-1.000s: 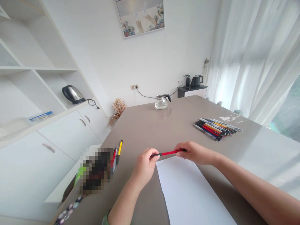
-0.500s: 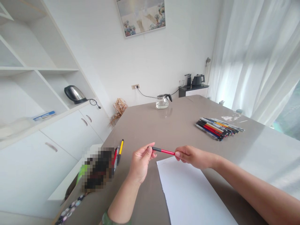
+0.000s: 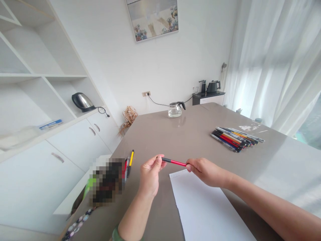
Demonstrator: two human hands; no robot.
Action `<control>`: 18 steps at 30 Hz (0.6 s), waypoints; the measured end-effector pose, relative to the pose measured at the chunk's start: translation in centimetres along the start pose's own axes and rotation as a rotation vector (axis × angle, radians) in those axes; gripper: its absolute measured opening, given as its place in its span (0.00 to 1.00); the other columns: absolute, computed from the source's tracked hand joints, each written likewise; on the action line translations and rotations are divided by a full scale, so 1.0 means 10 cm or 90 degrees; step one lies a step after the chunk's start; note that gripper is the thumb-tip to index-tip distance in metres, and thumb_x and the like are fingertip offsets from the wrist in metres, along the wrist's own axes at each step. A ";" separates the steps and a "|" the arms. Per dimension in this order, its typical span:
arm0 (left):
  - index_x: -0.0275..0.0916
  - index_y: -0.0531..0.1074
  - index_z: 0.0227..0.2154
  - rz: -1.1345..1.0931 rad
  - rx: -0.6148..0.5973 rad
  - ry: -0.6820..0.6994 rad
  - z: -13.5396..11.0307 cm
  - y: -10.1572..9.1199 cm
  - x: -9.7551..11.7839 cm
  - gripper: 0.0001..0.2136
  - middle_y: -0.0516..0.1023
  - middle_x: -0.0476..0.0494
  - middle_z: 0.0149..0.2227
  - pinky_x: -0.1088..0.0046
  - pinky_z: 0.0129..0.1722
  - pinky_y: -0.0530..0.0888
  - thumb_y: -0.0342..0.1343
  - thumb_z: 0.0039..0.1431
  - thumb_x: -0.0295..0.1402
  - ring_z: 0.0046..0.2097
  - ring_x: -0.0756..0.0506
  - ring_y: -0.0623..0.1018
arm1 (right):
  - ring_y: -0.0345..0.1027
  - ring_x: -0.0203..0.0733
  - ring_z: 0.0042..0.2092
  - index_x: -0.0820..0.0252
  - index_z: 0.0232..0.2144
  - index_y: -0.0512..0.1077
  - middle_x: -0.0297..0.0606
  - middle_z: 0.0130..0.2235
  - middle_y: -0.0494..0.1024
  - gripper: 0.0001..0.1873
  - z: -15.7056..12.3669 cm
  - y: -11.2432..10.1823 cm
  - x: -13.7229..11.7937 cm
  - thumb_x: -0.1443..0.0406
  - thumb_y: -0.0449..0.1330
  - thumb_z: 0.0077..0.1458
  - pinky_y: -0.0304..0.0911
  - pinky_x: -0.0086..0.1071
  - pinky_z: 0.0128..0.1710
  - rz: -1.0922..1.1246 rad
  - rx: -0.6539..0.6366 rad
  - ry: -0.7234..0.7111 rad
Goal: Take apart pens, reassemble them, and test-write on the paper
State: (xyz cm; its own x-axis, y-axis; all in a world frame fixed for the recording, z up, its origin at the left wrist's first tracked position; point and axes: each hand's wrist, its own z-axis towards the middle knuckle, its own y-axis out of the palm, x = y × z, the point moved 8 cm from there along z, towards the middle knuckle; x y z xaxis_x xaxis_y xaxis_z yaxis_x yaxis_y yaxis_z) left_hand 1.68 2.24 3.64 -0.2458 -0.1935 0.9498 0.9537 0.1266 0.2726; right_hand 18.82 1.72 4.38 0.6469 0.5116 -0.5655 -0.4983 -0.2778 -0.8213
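Note:
A red pen (image 3: 175,162) with a black end is held level above the table between both hands. My left hand (image 3: 149,174) pinches its black end with thumb and fingertips. My right hand (image 3: 204,171) is closed around the other end, which is hidden in the fingers. Just below the hands lies a white sheet of paper (image 3: 208,209) on the grey-brown table (image 3: 175,134).
A row of several pens (image 3: 235,136) lies at the right of the table. A yellow pen and two others (image 3: 129,160) lie at the left edge beside a blurred patch. A glass jug (image 3: 175,109) stands at the far end. White cabinets and shelves with a kettle (image 3: 82,102) line the left.
My right hand has slid along the pen toward its right end, baring more of the red barrel. My left hand's fingers have loosened from a fist to a pinch.

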 end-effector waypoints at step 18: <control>0.34 0.73 0.32 -0.093 -0.063 -0.070 0.02 0.06 -0.12 0.11 0.75 0.44 0.28 0.68 0.40 0.69 0.58 0.45 0.34 0.31 0.51 0.73 | 0.51 0.30 0.19 0.59 0.30 0.64 0.28 0.18 0.60 0.12 0.03 -0.14 0.17 0.57 0.51 0.51 0.47 0.26 0.19 0.517 0.175 0.059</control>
State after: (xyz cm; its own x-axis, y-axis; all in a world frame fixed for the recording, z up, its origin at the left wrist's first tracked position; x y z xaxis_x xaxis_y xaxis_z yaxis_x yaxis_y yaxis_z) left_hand 2.54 2.71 2.73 -0.3957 -0.0953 0.9134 0.9173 0.0081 0.3982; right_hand 20.47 3.19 4.53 0.0676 0.1676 -0.9835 -0.9411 -0.3168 -0.1187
